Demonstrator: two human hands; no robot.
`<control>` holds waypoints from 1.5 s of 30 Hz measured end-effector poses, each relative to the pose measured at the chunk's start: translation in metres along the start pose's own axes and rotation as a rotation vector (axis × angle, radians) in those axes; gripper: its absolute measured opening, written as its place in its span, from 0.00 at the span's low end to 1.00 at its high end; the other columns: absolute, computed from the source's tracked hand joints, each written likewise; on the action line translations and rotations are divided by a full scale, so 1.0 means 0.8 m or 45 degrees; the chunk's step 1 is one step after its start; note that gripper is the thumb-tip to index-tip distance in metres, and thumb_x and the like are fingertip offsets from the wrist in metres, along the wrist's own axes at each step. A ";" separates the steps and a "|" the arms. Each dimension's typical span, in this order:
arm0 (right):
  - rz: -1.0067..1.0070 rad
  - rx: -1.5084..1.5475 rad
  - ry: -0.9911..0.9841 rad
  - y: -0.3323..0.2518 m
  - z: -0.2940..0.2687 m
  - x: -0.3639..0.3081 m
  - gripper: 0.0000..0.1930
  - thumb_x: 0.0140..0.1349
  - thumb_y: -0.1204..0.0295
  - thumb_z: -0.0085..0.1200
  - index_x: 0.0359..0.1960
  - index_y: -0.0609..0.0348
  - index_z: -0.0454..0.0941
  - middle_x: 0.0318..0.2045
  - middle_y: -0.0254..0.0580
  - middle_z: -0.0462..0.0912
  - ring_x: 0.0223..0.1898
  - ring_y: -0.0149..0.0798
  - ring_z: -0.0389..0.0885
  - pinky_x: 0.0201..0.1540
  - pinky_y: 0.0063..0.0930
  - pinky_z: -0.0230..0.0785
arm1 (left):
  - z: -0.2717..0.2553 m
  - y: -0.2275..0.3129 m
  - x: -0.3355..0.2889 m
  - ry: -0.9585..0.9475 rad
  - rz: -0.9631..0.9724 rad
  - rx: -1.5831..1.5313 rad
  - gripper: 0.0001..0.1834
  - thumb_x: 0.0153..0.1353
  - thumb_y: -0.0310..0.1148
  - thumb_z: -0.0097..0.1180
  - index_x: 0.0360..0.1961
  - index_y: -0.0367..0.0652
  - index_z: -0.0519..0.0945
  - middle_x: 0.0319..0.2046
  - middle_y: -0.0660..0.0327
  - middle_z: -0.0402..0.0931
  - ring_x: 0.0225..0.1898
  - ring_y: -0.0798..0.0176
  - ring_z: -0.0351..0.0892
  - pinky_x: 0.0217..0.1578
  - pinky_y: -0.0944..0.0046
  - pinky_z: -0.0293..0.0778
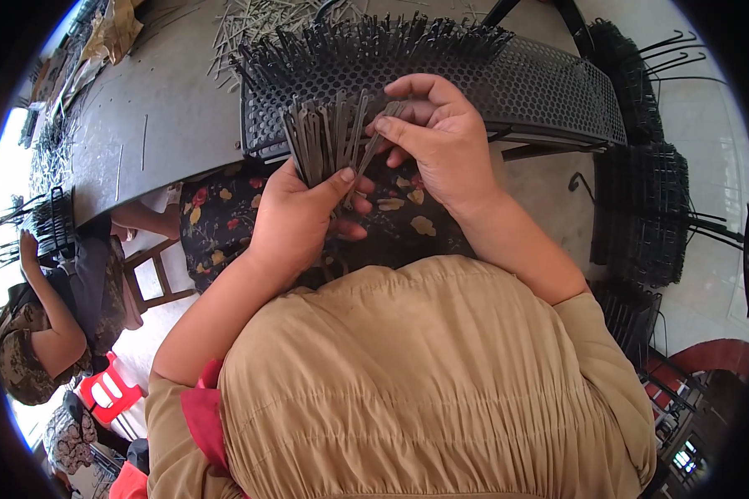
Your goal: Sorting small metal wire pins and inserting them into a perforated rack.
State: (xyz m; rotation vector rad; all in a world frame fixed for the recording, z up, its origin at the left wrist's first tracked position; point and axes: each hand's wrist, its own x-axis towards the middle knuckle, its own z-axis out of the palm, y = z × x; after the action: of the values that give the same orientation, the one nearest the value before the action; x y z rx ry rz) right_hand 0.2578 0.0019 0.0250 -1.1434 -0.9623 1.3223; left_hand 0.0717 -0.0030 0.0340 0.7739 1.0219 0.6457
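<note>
My left hand (287, 218) is closed around a fanned bundle of thin dark metal strips (318, 137), which stand upright out of the fist. My right hand (453, 145) pinches the upper end of a strip (374, 143) at the bundle's right side, between thumb and fingers. Its lower end still lies by the left thumb. Just beyond both hands is a black perforated metal rack (549, 91). Along its far part stands a dense row of dark metal strips (383, 40).
A grey metal table (154, 108) carries a heap of loose strips (245, 37) and brown paper (112, 33). Stacked black racks (641, 204) with hooked rods stand at the right. Another person (54, 324) works at the left, near a red plastic stool (108, 389). Flowered dark cloth (225, 212) covers my lap.
</note>
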 end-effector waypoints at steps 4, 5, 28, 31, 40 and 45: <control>-0.162 -0.027 0.056 -0.010 -0.012 0.006 0.10 0.62 0.80 0.57 0.45 0.64 0.75 0.33 0.47 0.86 0.31 0.30 0.84 0.28 0.18 0.73 | -0.004 -0.003 -0.002 0.042 -0.016 -0.004 0.08 0.68 0.28 0.52 0.46 0.38 0.73 0.33 0.57 0.80 0.29 0.67 0.79 0.22 0.68 0.77; -0.238 -0.008 0.081 -0.013 -0.016 0.008 0.10 0.62 0.80 0.57 0.44 0.64 0.75 0.34 0.48 0.86 0.31 0.30 0.84 0.28 0.18 0.73 | -0.007 -0.004 -0.002 0.036 -0.015 0.024 0.08 0.68 0.28 0.52 0.46 0.38 0.73 0.32 0.57 0.80 0.29 0.67 0.79 0.21 0.68 0.76; -0.641 -0.119 0.348 -0.047 -0.118 0.070 0.07 0.63 0.82 0.55 0.43 0.67 0.76 0.37 0.56 0.85 0.36 0.39 0.86 0.29 0.20 0.79 | -0.006 -0.003 0.012 -0.041 -0.158 -0.150 0.11 0.65 0.25 0.53 0.48 0.41 0.74 0.35 0.60 0.79 0.32 0.67 0.77 0.23 0.66 0.73; -0.785 -0.076 0.325 -0.050 -0.131 0.073 0.06 0.63 0.83 0.55 0.41 0.68 0.76 0.38 0.58 0.85 0.36 0.38 0.86 0.29 0.20 0.79 | -0.006 -0.004 0.014 -0.026 -0.178 -0.163 0.11 0.64 0.25 0.53 0.47 0.41 0.74 0.35 0.61 0.79 0.31 0.67 0.77 0.23 0.66 0.72; -0.870 -0.132 0.280 -0.038 -0.150 0.083 0.04 0.64 0.84 0.54 0.39 0.66 0.77 0.39 0.59 0.85 0.34 0.33 0.84 0.28 0.16 0.72 | -0.005 -0.003 0.017 -0.005 -0.198 -0.115 0.11 0.63 0.24 0.54 0.47 0.42 0.73 0.35 0.60 0.79 0.31 0.68 0.77 0.23 0.67 0.72; -0.875 -0.098 0.280 -0.033 -0.149 0.085 0.05 0.64 0.84 0.54 0.39 0.65 0.77 0.39 0.59 0.85 0.32 0.30 0.83 0.26 0.16 0.68 | -0.004 -0.004 0.018 0.011 -0.210 -0.105 0.11 0.63 0.24 0.54 0.47 0.41 0.73 0.35 0.60 0.79 0.31 0.68 0.76 0.23 0.67 0.72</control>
State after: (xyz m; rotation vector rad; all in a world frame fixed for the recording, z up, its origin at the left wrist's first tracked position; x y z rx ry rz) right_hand 0.3832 0.0635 0.0194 -0.8717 -1.1128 0.5991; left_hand 0.0747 0.0074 0.0233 0.6082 1.0484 0.5462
